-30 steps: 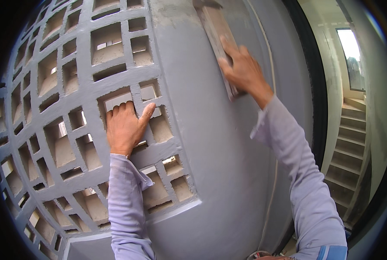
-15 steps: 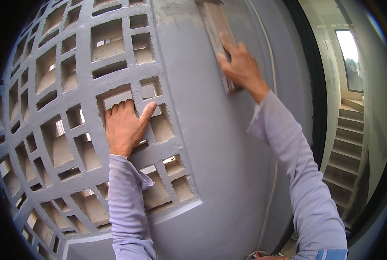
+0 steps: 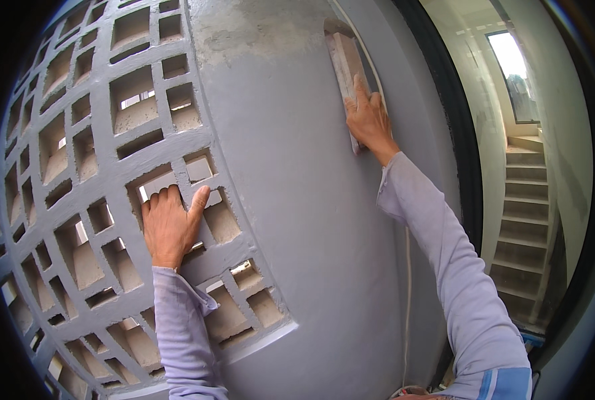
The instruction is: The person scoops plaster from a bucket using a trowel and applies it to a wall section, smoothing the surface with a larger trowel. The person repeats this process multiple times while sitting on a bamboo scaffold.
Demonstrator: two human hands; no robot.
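Observation:
My right hand (image 3: 369, 123) is wrapped round the grip of a long, pale plastering float (image 3: 341, 63). The float lies nearly upright against the smooth grey wall (image 3: 297, 220), close to a pale cable (image 3: 408, 293). Its lower end shows below my knuckles; the handle is mostly covered by my hand. My left hand (image 3: 171, 227) is hooked into an opening of the grey lattice wall (image 3: 127, 207). Its fingers curl over the opening's edge, with the thumb pointing up along a bar; the fingertips are hidden.
At the top of the smooth wall is a rougher, mottled patch (image 3: 244, 33). A dark frame (image 3: 454, 120) runs along the right, with stairs (image 3: 524, 220) beyond it. A ledge (image 3: 264, 343) ends the lattice at its lower right. Near the bottom edge, the cable runs down to a partly seen round object.
The float has moved across the wall to the right, up against the cable. My left hand keeps its place on the lattice, while the whole view has shifted.

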